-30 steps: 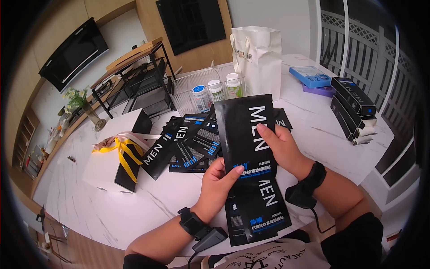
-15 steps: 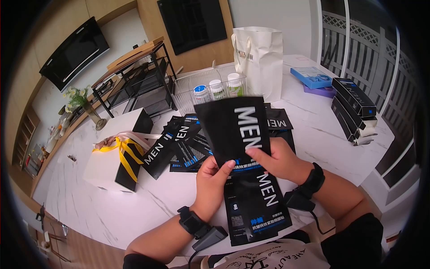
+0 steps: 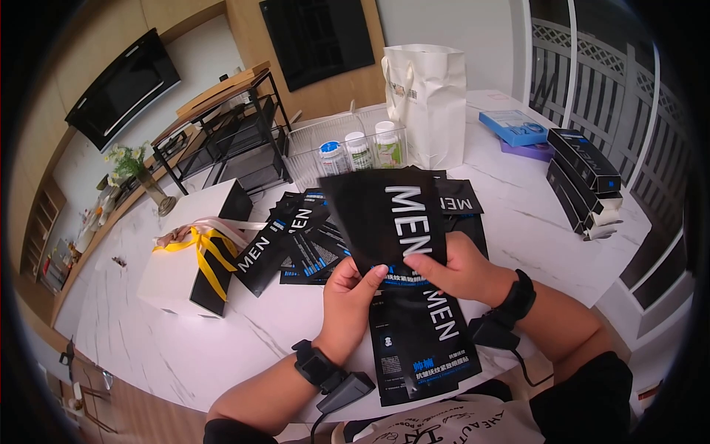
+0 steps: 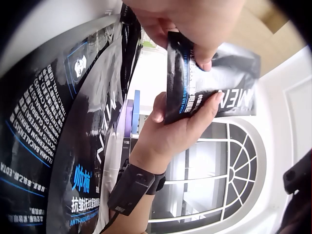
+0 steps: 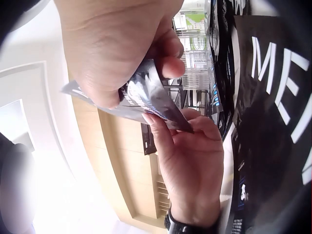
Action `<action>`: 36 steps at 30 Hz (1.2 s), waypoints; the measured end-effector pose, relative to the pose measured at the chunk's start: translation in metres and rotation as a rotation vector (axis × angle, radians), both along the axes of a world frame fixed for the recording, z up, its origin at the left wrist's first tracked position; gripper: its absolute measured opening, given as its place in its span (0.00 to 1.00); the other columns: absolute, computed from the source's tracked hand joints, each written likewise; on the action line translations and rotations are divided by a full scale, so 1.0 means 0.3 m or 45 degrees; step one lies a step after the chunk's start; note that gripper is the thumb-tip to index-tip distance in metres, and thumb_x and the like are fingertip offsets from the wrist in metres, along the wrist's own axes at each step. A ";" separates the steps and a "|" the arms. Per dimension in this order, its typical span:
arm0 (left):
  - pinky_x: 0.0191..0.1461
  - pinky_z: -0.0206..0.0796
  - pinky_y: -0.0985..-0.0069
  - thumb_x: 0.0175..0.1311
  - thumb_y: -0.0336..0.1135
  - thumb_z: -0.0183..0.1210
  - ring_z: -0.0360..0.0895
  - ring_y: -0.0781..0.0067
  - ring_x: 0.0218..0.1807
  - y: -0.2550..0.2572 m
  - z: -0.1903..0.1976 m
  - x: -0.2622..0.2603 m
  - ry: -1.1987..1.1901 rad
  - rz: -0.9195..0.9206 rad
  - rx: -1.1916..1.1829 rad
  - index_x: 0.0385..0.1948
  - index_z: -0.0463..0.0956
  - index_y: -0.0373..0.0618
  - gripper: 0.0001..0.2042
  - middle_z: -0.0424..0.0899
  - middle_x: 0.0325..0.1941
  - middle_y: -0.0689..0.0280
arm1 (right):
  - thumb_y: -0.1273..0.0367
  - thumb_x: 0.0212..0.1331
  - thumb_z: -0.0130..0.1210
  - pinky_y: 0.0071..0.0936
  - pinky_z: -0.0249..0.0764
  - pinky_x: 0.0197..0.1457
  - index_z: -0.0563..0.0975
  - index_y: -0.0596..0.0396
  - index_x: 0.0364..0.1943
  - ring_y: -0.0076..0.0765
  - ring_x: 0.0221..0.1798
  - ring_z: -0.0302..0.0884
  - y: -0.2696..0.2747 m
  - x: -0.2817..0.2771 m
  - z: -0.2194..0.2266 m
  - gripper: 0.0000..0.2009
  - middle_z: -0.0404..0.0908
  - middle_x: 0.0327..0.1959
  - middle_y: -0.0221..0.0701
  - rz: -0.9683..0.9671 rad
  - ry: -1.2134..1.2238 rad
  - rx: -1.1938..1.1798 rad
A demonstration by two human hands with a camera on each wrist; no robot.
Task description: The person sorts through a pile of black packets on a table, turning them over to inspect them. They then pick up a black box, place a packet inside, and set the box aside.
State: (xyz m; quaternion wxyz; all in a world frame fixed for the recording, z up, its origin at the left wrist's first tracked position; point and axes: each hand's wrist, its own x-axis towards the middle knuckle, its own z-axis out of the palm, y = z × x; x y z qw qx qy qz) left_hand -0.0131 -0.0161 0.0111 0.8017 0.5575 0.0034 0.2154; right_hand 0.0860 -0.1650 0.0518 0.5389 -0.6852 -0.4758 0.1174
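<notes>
Both hands hold a black foil sachet [image 3: 362,214] with white "MEN" lettering, raised over the table in the head view. My left hand [image 3: 346,303] pinches its lower left corner, thumb on the printed face. At the right edge, my right hand [image 3: 470,270] grips it, the thumb lying across the front and the fingers behind. The left wrist view shows the right hand [image 4: 170,136] with its thumb along the glossy foil. Just below the hands, more black sachets [image 3: 444,348] overlap near the table's front edge. Behind the held one lies a spread pile of similar sachets [image 3: 318,237].
To the left sits a white and black box [image 3: 185,274] with a yellow ribbon. A clear bin [image 3: 299,152] with bottles and a white paper bag [image 3: 436,111] stand behind. On the right are black cartons [image 3: 580,166] and a blue box [image 3: 514,126].
The held sachet has come down and its top has tipped left and away. My right hand has slid lower along its edge; my left hand has shifted slightly.
</notes>
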 end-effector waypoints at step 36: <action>0.36 0.65 0.86 0.62 0.32 0.51 0.72 0.86 0.31 0.032 -0.030 0.011 0.127 0.006 0.005 0.36 0.73 0.46 0.04 0.77 0.31 0.73 | 0.61 0.58 0.51 0.20 0.65 0.22 0.74 0.58 0.33 0.21 0.18 0.70 0.014 0.011 -0.010 0.12 0.72 0.15 0.26 0.085 0.005 -0.212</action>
